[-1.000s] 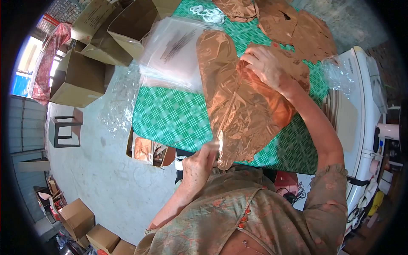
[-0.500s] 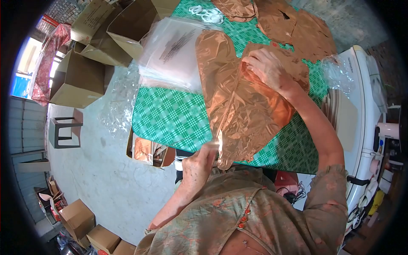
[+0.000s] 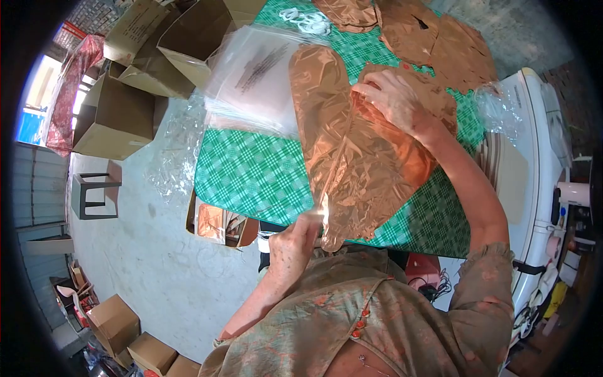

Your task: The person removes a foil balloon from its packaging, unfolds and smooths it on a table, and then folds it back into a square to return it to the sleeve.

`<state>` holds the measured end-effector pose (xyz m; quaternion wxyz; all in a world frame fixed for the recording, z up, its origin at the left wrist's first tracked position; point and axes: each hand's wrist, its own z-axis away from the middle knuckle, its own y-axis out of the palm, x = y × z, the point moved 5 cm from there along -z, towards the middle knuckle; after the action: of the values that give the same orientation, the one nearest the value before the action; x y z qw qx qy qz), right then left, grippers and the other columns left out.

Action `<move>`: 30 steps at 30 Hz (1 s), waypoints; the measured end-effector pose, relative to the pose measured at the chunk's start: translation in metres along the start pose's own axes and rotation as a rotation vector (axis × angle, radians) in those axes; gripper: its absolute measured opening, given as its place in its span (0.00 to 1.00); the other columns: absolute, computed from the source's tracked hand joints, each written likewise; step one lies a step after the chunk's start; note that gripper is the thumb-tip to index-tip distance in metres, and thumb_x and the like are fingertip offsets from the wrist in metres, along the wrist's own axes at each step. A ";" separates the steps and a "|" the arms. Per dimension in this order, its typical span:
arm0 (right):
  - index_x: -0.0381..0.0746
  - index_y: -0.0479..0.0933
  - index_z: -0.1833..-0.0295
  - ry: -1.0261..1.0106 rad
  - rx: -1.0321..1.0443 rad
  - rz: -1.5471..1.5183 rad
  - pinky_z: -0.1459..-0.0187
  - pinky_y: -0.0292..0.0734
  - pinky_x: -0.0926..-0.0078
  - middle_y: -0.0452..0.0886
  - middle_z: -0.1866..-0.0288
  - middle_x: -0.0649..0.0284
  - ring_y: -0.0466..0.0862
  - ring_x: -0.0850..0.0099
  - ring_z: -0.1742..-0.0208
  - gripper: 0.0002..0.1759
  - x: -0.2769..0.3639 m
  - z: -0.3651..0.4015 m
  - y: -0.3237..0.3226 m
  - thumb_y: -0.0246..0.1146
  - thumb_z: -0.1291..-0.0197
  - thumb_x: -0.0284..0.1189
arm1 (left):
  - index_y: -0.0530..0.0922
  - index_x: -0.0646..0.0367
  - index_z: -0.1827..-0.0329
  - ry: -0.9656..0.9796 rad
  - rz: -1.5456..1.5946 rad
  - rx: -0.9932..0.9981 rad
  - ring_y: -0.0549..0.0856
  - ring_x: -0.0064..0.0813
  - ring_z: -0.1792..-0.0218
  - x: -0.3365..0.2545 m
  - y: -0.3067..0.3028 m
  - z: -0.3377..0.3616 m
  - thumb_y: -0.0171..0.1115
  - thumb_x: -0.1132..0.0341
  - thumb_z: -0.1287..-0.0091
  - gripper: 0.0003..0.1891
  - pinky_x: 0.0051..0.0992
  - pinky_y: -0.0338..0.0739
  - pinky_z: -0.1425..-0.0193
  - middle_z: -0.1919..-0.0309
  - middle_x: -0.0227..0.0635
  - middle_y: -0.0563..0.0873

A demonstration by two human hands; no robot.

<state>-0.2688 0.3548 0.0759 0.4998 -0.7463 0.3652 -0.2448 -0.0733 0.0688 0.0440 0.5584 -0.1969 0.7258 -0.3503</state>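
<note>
L hand is at the near edge of the tabletop. Its fingers are pinched narrow on the bottom tip of the copper foil piece, right where it hangs over the edge. R hand lies on top of the same foil, toward the far right part of the tabletop, palm down, fingers bent over a fold. Can't tell if they grip the fold or just press it.

The foil piece lies crinkled across the middle of the green check cloth, w/ one long lobe running toward the far edge and touching the stack of clear bags at the far left corner.

Change vs. a sec ago: hardly any. R hand has edged a touch toward the far left along the fold, and the long lobe sits about the same. L pinch hasn't moved. So, as I judge it, the foil is still held at both ends and flat on the cloth, not lifted or let go.

Other stuff: more foil pieces at the far right corner, some white loops by the far edge, and crumpled clear wrap off the right edge on a white machine. On the floor to the left are open cardboard boxes and a small stool. A box w/ foil in it sits under the near left corner.
</note>
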 end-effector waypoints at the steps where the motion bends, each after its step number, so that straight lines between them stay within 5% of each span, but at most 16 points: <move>1: 0.48 0.81 0.37 -0.009 0.015 0.005 0.43 0.77 0.65 0.79 0.43 0.68 0.79 0.64 0.40 0.23 0.000 -0.001 0.000 0.68 0.38 0.25 | 0.83 0.53 0.48 -0.001 0.000 0.000 0.90 0.35 0.78 0.000 0.000 0.000 0.70 0.70 0.27 0.08 0.34 0.79 0.76 0.78 0.38 0.87; 30: 0.46 0.80 0.39 -0.003 -0.020 0.032 0.41 0.75 0.63 0.78 0.42 0.66 0.77 0.63 0.38 0.18 -0.002 -0.003 0.002 0.65 0.35 0.27 | 0.82 0.54 0.47 0.007 0.021 0.001 0.89 0.35 0.78 -0.002 -0.002 -0.001 0.71 0.70 0.27 0.09 0.34 0.79 0.76 0.79 0.39 0.87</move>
<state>-0.2724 0.3540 0.0750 0.4968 -0.7457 0.3785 -0.2321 -0.0742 0.0689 0.0472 0.5595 -0.1879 0.7295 -0.3458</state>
